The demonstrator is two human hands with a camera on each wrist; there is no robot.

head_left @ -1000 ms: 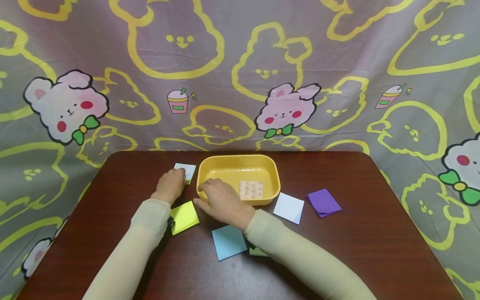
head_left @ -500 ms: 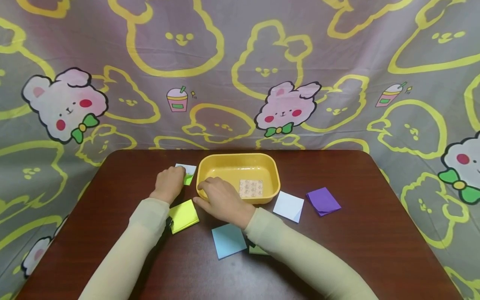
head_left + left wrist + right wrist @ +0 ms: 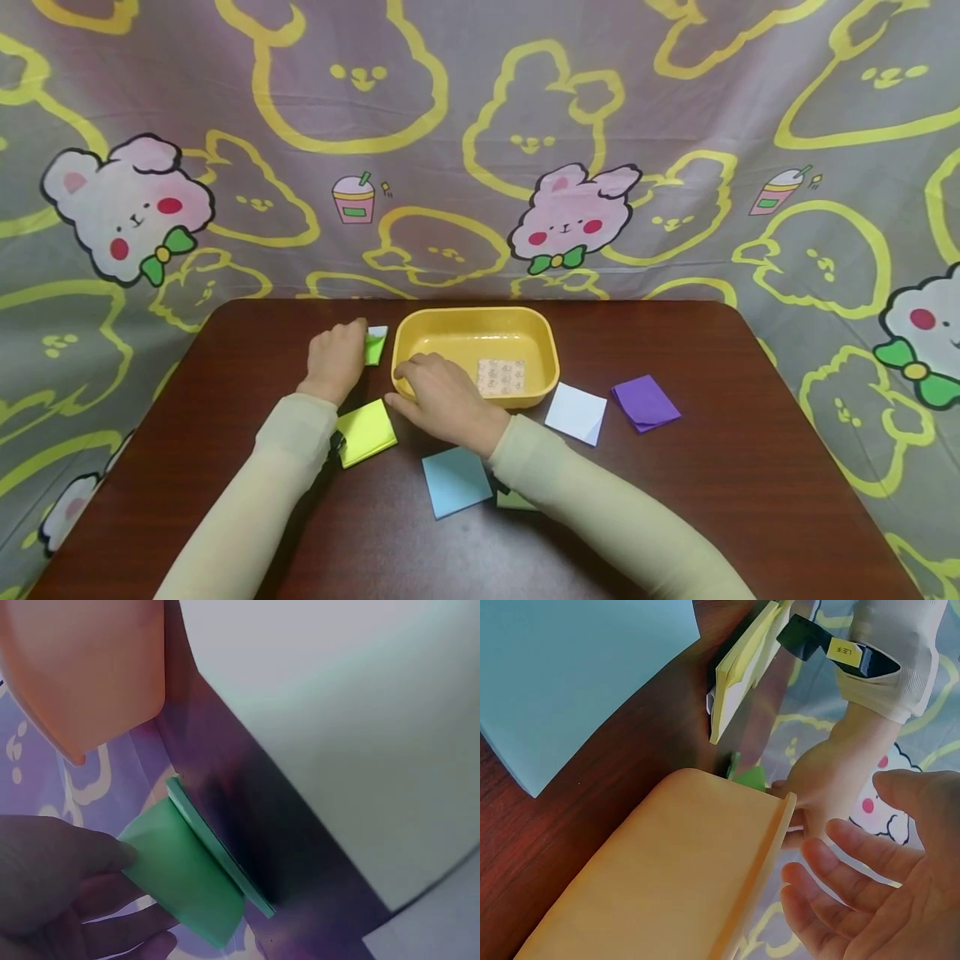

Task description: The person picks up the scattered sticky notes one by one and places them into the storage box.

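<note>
At the back left of the table, my left hand (image 3: pixel 334 362) pinches a green paper sheet (image 3: pixel 180 874) between thumb and fingers. One edge of the sheet stays at the thin green pad of sticky notes (image 3: pixel 221 847), and the sheet bends up from it. In the head view the green paper (image 3: pixel 374 346) shows beside the fingers, with a white patch at its top. My right hand (image 3: pixel 446 400) lies over the front left rim of the yellow tub (image 3: pixel 480 313). Its fingers are loosely bent, thumb apart, with nothing between them (image 3: pixel 870 877).
A patterned beige square (image 3: pixel 502 377) lies inside the tub. Around it are a yellow pad (image 3: pixel 367 433), a blue pad (image 3: pixel 456 482), a white pad (image 3: pixel 576 413) and a purple pad (image 3: pixel 645 403). An olive-green pad (image 3: pixel 516 500) is partly under the right sleeve.
My left hand has drawn slightly back and to the left, and more green shows beside it while the white area has shrunk. The right hand keeps its place at the tub.
</note>
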